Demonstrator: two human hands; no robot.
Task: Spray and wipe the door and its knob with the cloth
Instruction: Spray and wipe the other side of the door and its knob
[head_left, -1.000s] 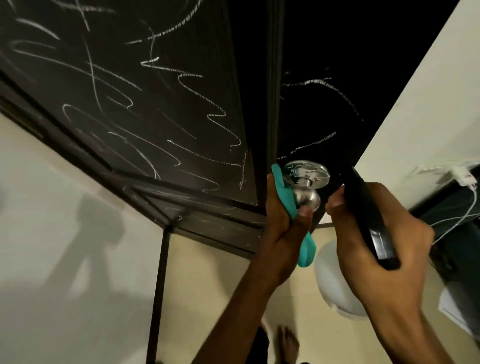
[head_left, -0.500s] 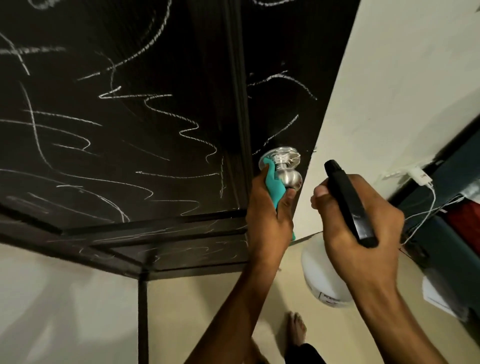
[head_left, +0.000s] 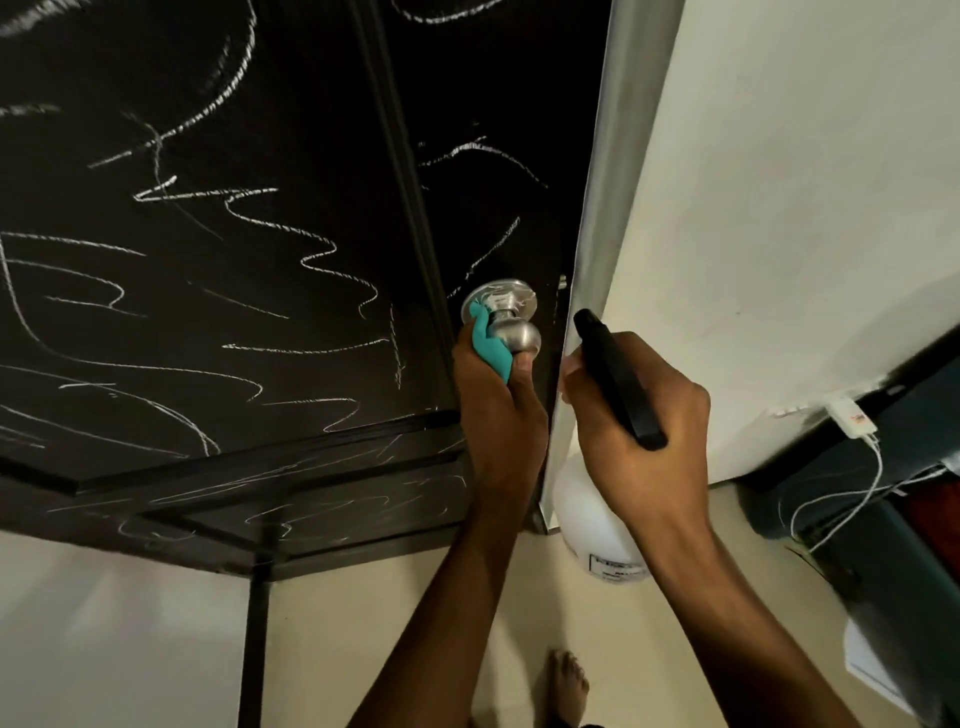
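One left grip (head_left: 493, 400) presses teal cloth (head_left: 491, 348) against knob (head_left: 511, 332).

left hand (head_left: 496, 415) holds cloth (head_left: 489, 349) on knob (head_left: 511, 332) | right hand (head_left: 641, 431) grips sprayer (head_left: 618, 379) (chalked door (head_left: 208, 260))

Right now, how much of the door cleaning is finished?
Little looks done: white chalk scribbles cover the dark door. In hand: the left hand presses the teal cloth against the metal knob, and the right hand holds the spray bottle. The panel remains to wipe.
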